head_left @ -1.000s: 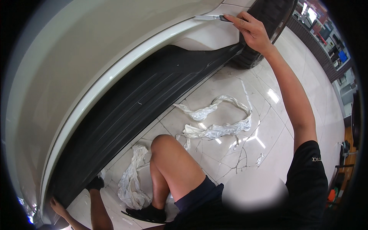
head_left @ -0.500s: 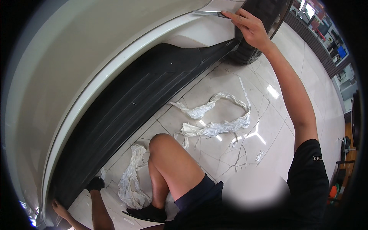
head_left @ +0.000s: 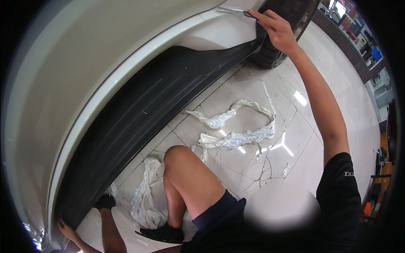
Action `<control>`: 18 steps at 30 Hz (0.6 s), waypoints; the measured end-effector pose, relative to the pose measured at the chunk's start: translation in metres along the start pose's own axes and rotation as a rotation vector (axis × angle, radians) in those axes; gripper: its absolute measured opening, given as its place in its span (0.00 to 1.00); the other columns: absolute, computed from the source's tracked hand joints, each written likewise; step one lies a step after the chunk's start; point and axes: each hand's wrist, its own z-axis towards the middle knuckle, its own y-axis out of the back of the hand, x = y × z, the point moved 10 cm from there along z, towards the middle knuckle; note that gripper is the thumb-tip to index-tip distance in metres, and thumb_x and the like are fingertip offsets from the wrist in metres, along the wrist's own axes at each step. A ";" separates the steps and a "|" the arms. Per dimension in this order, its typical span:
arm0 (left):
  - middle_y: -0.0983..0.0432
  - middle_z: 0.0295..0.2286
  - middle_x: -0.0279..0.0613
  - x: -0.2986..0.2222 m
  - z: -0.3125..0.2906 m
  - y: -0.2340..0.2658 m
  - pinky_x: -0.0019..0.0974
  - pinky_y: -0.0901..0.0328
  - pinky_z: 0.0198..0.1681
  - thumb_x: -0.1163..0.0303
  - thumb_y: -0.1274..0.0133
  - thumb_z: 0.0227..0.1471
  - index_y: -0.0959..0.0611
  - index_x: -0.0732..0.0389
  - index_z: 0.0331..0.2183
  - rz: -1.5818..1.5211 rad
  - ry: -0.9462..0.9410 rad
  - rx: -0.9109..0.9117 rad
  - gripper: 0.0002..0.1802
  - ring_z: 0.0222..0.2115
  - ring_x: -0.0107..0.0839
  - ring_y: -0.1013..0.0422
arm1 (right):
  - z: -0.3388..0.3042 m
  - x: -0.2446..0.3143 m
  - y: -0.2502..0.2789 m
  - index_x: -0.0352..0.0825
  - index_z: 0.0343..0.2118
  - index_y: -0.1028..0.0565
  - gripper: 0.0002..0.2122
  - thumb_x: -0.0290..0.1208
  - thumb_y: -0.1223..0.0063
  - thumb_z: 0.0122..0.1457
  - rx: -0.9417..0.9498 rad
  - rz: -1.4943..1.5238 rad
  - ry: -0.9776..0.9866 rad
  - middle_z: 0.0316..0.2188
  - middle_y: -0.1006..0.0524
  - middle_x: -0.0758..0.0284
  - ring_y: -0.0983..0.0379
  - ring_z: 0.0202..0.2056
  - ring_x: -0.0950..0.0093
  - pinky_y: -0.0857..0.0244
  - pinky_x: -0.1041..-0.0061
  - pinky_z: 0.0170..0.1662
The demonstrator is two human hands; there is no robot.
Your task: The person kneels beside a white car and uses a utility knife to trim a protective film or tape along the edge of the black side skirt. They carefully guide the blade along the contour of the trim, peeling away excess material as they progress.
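Observation:
High in the view, my right hand (head_left: 276, 29) pinches the dark handle of a slim knife (head_left: 233, 11) with a long, pale blade. Its blade lies along the white car sill (head_left: 168, 36), near the front of the wheel arch. Far to the lower left, my left hand (head_left: 66, 230) rests on the end of the black running board (head_left: 139, 103), fingers stretched against it and nothing visible in them. Above the board curves the pale car body (head_left: 84, 50). Whether the blade tip touches the panel edge or sits just under it is hard to tell.
A black tyre (head_left: 272, 57) stands beside my right hand. Crumpled strips of white film (head_left: 236, 139) lie on the glossy tiled floor (head_left: 308, 139), with another heap (head_left: 145, 202) by my bent leg (head_left: 192, 177). A counter with various items (head_left: 358, 36) is at the far right.
My right hand and the knife have shifted slightly to the right along the sill toward the wheel. My left hand stays on the running board.

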 end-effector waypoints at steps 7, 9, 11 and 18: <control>0.25 0.52 0.62 -0.017 -0.007 -0.009 0.47 0.37 0.59 0.55 0.51 0.64 0.23 0.70 0.55 0.003 0.007 0.032 0.29 0.55 0.55 0.29 | -0.028 0.019 0.011 0.48 0.59 0.23 0.28 0.17 0.45 0.54 -0.007 -0.085 0.038 0.30 0.28 0.64 0.28 0.29 0.67 0.33 0.72 0.31; 0.25 0.52 0.63 -0.016 -0.013 -0.008 0.47 0.37 0.59 0.56 0.50 0.63 0.23 0.71 0.55 -0.008 0.003 0.004 0.29 0.55 0.55 0.30 | -0.057 0.044 0.007 0.39 0.57 0.22 0.24 0.15 0.47 0.55 -0.056 0.001 -0.042 0.27 0.29 0.61 0.30 0.28 0.65 0.35 0.70 0.32; 0.25 0.52 0.64 -0.001 -0.019 0.005 0.48 0.37 0.59 0.57 0.49 0.63 0.23 0.72 0.55 0.006 0.005 -0.039 0.29 0.55 0.55 0.30 | -0.099 0.086 -0.009 0.35 0.55 0.21 0.23 0.15 0.46 0.53 -0.139 0.090 -0.127 0.26 0.26 0.61 0.31 0.26 0.67 0.36 0.72 0.30; 0.23 0.50 0.60 -0.097 -0.032 0.010 0.47 0.36 0.58 0.58 0.46 0.60 0.18 0.69 0.50 0.008 0.006 -0.062 0.25 0.54 0.53 0.28 | -0.191 0.277 -0.102 0.30 0.24 0.17 0.15 0.40 0.31 0.51 -0.053 0.740 -0.663 0.15 0.25 0.66 0.33 0.16 0.74 0.41 0.75 0.22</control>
